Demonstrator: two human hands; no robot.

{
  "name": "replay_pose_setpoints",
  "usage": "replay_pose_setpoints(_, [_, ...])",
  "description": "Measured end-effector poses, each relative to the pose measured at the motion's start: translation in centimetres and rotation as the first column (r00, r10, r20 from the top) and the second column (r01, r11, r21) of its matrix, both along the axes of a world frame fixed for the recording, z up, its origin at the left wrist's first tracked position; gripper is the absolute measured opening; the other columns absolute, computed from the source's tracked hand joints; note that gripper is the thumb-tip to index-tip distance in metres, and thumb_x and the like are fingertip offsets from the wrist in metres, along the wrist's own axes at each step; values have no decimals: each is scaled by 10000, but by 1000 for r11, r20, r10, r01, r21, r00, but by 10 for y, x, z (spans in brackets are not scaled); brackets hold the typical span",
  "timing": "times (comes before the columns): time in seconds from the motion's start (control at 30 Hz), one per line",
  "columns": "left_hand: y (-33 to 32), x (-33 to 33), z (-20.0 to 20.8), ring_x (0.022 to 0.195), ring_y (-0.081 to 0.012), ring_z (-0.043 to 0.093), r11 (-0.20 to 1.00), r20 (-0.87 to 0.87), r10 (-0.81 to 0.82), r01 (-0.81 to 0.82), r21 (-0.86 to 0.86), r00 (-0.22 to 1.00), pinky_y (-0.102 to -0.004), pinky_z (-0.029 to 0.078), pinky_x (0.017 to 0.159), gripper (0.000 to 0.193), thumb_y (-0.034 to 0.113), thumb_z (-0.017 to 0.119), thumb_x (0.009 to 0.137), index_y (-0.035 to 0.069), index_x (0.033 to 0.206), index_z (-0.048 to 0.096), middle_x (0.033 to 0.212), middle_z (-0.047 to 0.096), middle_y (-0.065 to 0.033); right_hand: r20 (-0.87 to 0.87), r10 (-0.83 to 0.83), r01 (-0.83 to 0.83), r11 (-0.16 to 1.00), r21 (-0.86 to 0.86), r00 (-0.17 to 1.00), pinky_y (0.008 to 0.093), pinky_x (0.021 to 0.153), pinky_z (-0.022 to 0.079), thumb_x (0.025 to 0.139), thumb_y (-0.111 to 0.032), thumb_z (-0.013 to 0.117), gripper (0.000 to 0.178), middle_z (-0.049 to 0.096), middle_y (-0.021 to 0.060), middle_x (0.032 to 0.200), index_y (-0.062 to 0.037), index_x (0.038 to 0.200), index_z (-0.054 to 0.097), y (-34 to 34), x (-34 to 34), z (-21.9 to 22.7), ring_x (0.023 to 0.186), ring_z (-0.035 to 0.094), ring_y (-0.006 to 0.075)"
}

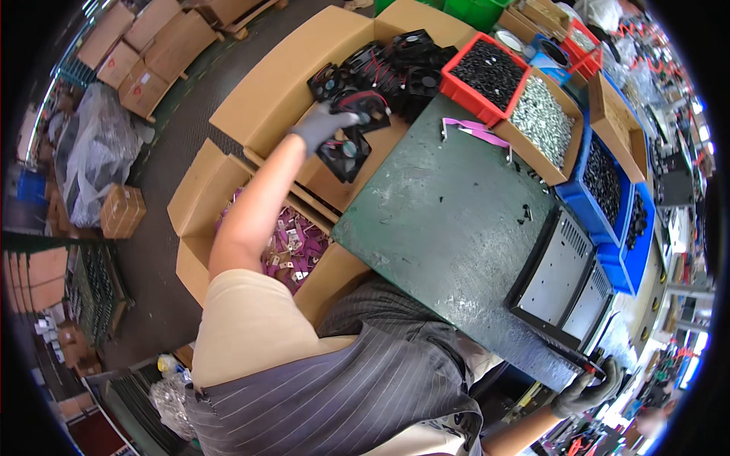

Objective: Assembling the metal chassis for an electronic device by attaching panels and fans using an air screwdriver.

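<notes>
My left hand [321, 129], in a grey glove, reaches into a large open cardboard box [285, 80] of black cooling fans. Its fingers are closed at the edge of a black fan [365, 108] with red wires. Another fan [344, 157] lies just below the hand. At the lower right, my gloved right hand [588, 394] is closed on a slim black object [595, 370] with a red part, whose kind I cannot make out. Beside it, a black metal frame with grey perforated panels [549, 266] rests on the green worktable [433, 220].
A second box [199, 190] by my left arm holds purple-and-silver pieces. Along the table's far right stand a red bin [456, 95] of black parts, a carton of silver screws [541, 118] and a blue bin [601, 178]. A purple strap [475, 131] lies near them.
</notes>
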State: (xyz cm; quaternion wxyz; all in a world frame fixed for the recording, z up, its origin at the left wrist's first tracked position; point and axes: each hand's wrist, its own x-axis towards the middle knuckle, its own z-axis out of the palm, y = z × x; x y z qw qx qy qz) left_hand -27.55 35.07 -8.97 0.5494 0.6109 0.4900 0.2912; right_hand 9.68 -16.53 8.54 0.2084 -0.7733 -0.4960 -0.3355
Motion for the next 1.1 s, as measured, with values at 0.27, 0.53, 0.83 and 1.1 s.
replay_pose_setpoints(0.27, [-86, 100, 190, 866, -205, 652, 728, 497, -497, 654, -206, 711, -311, 534, 798, 393, 209, 485, 899, -30, 1210, 480, 1052, 628, -147, -26, -41, 41, 999, 9, 999, 496, 995, 318, 740, -283, 555, 410, 600, 166, 1018, 2, 1033, 581, 12, -14, 6, 1013, 521, 357])
replay_pose_setpoints(0.53, [-210, 320, 140, 924, -215, 639, 150, 696, -647, 947, -284, 311, -343, 515, 851, 356, 165, 517, 884, -16, 1189, 502, 1060, 617, -136, -215, 4, 69, 941, 331, 977, 422, 975, 359, 790, -243, 608, 413, 510, 195, 1178, -2, 1116, 534, -59, -31, 2, 1123, 489, 320])
replay_pose_setpoints(0.83, [-229, 367, 116, 1010, -224, 584, 131, -644, -704, 946, 297, 300, -327, 472, 833, 701, 376, 664, 789, 11, 1319, 387, 1089, 607, -169, -553, -240, 599, 431, 675, 797, 366, 960, 388, 870, -139, 414, 358, 538, 159, 1169, 39, 1169, 497, -222, -76, -77, 1082, 516, 251])
replay_pose_setpoints(1.1, [-139, 395, 169, 906, -265, 626, 249, -640, -505, 808, 534, 579, -346, 476, 816, 271, 295, 611, 814, 124, 1019, 657, 966, 660, -130, -927, 273, 759, 536, 369, 258, 253, 742, 375, 935, -304, 409, 290, 531, 10, 868, -56, 966, 555, -279, -46, -132, 802, 482, 113])
